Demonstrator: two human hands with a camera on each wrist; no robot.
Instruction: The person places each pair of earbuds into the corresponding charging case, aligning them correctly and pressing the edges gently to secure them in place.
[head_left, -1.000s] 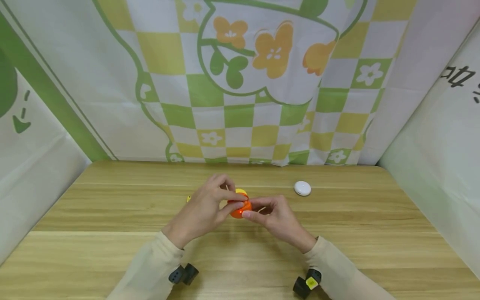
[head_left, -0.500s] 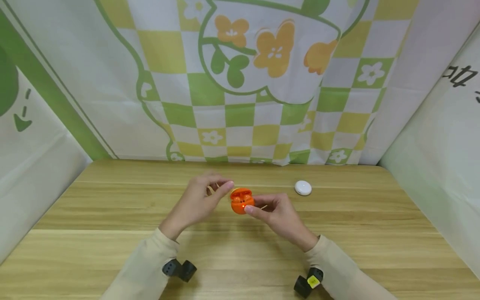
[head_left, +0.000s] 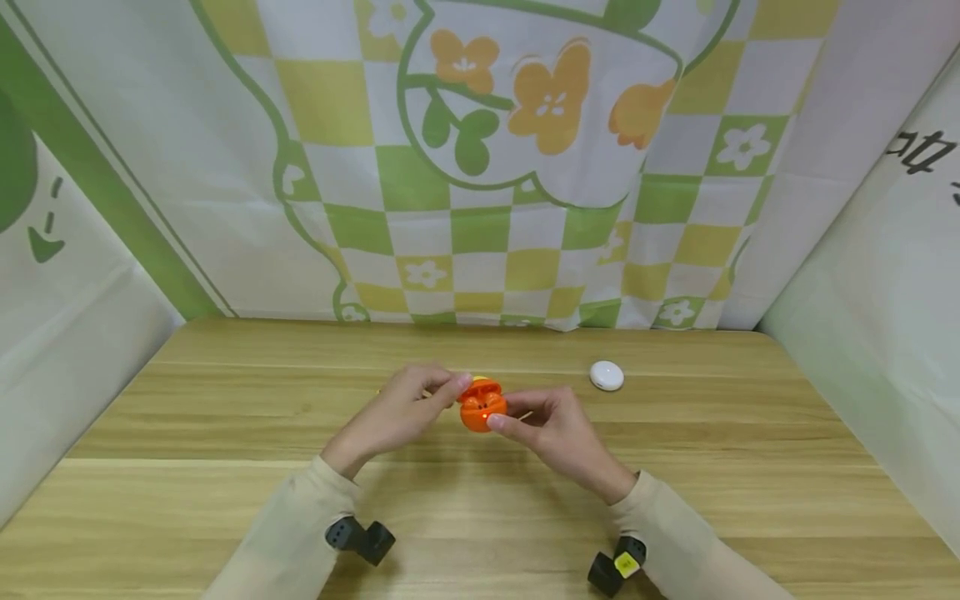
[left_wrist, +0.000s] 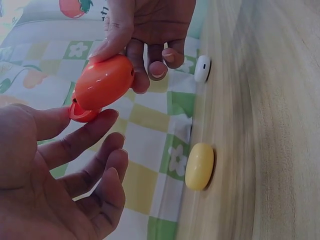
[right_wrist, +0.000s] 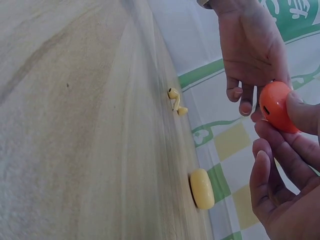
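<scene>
An orange earbud case (head_left: pixel 480 421) hangs above the table with its lid (left_wrist: pixel 82 115) raised. Orange earbuds (head_left: pixel 491 401) sit in its wells in the head view. My right hand (head_left: pixel 562 433) grips the case body from the right, thumb on the near side. From the left, my left hand (head_left: pixel 397 412) pinches the lid between thumb and index finger; its other fingers are loosely bent in the left wrist view. Behind the hands, a yellow case (right_wrist: pixel 202 189) lies on the table, mostly hidden in the head view.
Yellow earbuds (right_wrist: pixel 175 100) lie on the wooden table (head_left: pixel 225 500) beyond my left hand. A white case (head_left: pixel 607 376) rests at the back right. A patterned cloth (head_left: pixel 480 225) hangs behind the table's far edge, with white side walls.
My left fingers were over the front of the orange case, then drew back to the left, baring the earbuds. Now they have come back to the lid. The right hand keeps its hold.
</scene>
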